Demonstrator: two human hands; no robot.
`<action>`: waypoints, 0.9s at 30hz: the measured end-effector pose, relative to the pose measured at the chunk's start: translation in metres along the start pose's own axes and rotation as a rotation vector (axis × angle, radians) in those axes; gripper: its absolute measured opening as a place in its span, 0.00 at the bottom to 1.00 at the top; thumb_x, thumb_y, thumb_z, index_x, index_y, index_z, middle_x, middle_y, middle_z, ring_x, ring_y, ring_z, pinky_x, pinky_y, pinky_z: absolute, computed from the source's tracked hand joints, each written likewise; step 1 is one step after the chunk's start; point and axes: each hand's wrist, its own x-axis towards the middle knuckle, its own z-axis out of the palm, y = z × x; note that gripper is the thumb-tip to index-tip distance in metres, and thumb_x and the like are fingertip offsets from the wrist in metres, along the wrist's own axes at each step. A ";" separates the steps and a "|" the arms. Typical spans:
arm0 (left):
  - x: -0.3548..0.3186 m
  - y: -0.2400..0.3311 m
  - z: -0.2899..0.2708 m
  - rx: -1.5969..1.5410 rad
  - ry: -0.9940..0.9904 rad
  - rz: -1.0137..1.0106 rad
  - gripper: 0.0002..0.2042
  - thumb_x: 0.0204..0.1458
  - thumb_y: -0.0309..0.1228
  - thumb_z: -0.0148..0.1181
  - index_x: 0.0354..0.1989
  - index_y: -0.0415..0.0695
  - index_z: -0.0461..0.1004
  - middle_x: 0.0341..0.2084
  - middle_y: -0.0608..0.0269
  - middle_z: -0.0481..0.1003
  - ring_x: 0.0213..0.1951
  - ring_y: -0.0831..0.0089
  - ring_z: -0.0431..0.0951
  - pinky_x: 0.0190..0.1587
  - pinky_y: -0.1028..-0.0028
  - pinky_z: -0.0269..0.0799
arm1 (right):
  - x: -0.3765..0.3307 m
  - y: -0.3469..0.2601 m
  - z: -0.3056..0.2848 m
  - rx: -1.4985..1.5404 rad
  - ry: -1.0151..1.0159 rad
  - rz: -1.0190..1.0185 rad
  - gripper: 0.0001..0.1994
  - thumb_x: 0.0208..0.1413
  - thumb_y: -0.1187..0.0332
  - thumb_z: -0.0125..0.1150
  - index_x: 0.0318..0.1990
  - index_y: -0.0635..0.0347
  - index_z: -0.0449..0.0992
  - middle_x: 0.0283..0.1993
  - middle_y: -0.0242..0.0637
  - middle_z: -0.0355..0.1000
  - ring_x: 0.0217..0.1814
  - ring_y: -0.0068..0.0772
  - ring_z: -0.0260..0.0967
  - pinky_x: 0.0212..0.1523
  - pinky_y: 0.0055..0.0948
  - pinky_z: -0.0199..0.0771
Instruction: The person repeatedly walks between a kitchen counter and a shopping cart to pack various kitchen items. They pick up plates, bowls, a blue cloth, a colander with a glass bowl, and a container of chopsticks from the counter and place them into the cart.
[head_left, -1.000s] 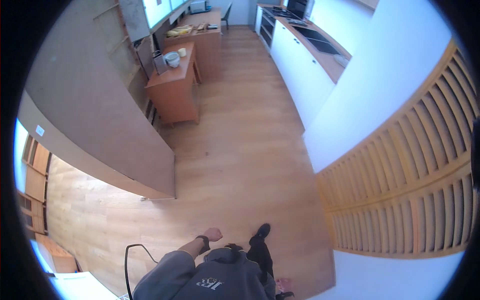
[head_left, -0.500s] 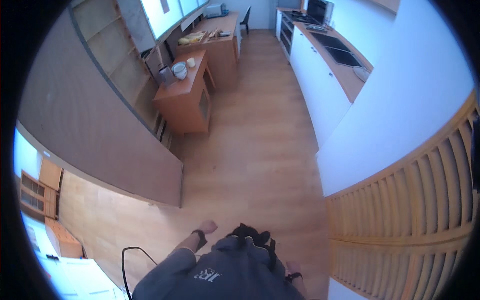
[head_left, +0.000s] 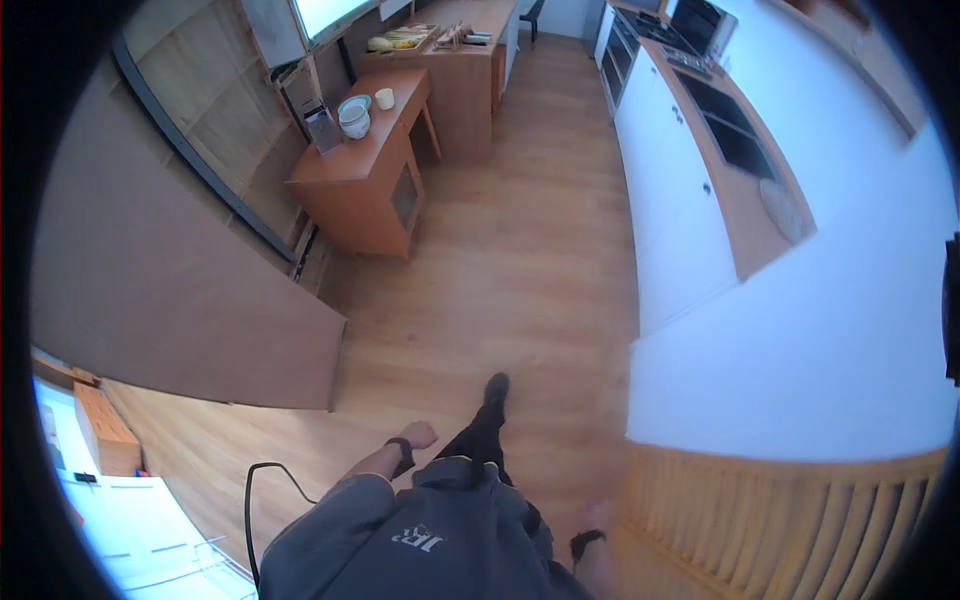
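Observation:
My left hand (head_left: 420, 434) hangs in front of my body over the wooden floor (head_left: 510, 250). Its fingers look curled in, and nothing shows in them. A dark band circles that wrist. Lower on the other side is my right hand (head_left: 594, 516), smeared and close to the slatted wooden panel (head_left: 780, 510), so its fingers do not show clearly. It also has a dark band at the wrist. Neither hand visibly touches anything. One dark shoe (head_left: 497, 386) is stretched forward on the floor.
A brown partition (head_left: 190, 290) stands at the left. Beyond it, a wooden desk (head_left: 360, 170) carries white bowls (head_left: 354, 121) and a pale cup (head_left: 385, 98). Along the right runs a white-fronted counter (head_left: 670, 190) with a dark sink (head_left: 735, 145), behind a white wall (head_left: 780, 350).
I have moved forward along the passage; the desk and counter are nearer. One leg has swung out ahead. The slatted panel has slid lower and backward in view.

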 end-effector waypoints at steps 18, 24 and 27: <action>0.162 0.002 -0.226 -0.604 0.403 -0.176 0.16 0.48 0.40 0.50 0.30 0.38 0.76 0.30 0.46 0.77 0.37 0.50 0.77 0.40 0.59 0.70 | 0.297 -0.291 -0.082 -0.126 -0.326 -0.113 0.12 0.50 0.63 0.59 0.31 0.65 0.77 0.26 0.39 0.75 0.28 0.30 0.73 0.30 0.31 0.73; 0.173 -0.022 -0.259 -0.484 0.325 -0.257 0.17 0.48 0.40 0.49 0.26 0.36 0.77 0.29 0.44 0.76 0.36 0.50 0.77 0.39 0.60 0.71 | 0.413 -0.383 -0.075 -0.149 -0.446 -0.116 0.13 0.49 0.61 0.61 0.31 0.64 0.78 0.29 0.45 0.76 0.34 0.39 0.74 0.36 0.35 0.73; 0.165 -0.015 -0.288 -0.645 0.187 -0.587 0.18 0.49 0.41 0.50 0.25 0.36 0.77 0.28 0.44 0.77 0.36 0.51 0.77 0.39 0.60 0.72 | 0.460 -0.417 -0.079 -0.243 -0.553 -0.145 0.13 0.49 0.61 0.59 0.29 0.64 0.78 0.28 0.46 0.76 0.33 0.41 0.74 0.36 0.37 0.72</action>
